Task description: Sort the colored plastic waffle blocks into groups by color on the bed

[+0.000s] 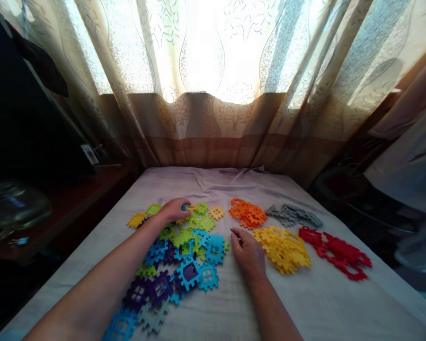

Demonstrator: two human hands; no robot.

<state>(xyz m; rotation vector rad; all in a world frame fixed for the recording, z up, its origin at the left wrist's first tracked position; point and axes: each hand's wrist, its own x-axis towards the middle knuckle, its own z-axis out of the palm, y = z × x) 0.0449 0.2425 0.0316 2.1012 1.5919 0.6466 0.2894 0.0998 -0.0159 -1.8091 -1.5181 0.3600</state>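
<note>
My left hand [175, 210] reaches to the far side of a mixed pile of toothed plastic building tiles. Its thumb and fingers are closed around a tile; blue and yellow bits show at the fingertips, and the rest is hidden. Under and beside my left forearm lie lime green tiles [182, 237], light blue tiles [215, 248] and dark purple tiles [161, 287]. A single yellow tile [216, 213] lies right of that hand. My right hand [247, 253] rests on the sheet, fingers curled in, with nothing visible in them, between the mixed pile and a yellow heap [284, 248].
Separate heaps of orange tiles [248, 213], grey tiles [294, 215] and red tiles [337, 251] lie to the right on the pale sheet [213, 182]. Patterned curtains [213, 118] hang behind. A dark screen [31, 109] and a glass bowl [16, 206] stand at left.
</note>
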